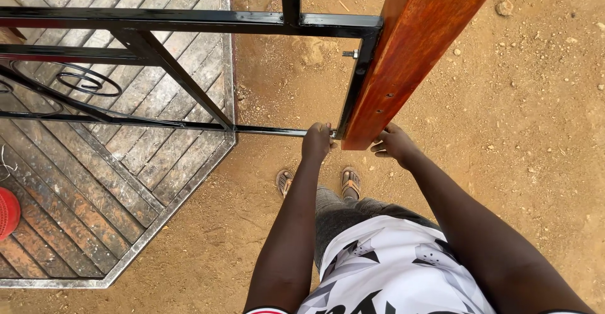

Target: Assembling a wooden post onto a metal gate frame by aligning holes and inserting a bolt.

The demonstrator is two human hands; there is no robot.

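Note:
A glossy black metal frame (189, 21) with straight bars and scroll work stands upright in front of me. A varnished reddish-brown wooden plank (403, 55) is fixed along its right end. My left hand (316, 142) is closed around the frame's thin bottom bar (271, 130), right by the corner. My right hand (392, 144) grips the plank's lower end from underneath. A small bolt (350, 53) sticks out of the frame's upright beside the plank. My sandalled feet (318, 181) stand on the dirt just below the hands.
A panel of worn wooden slats in a grey metal border (157, 216) lies flat on the ground at the left, under the frame. A red round object (7, 212) shows at the left edge. Brown dirt with small stones (535, 99) spreads to the right.

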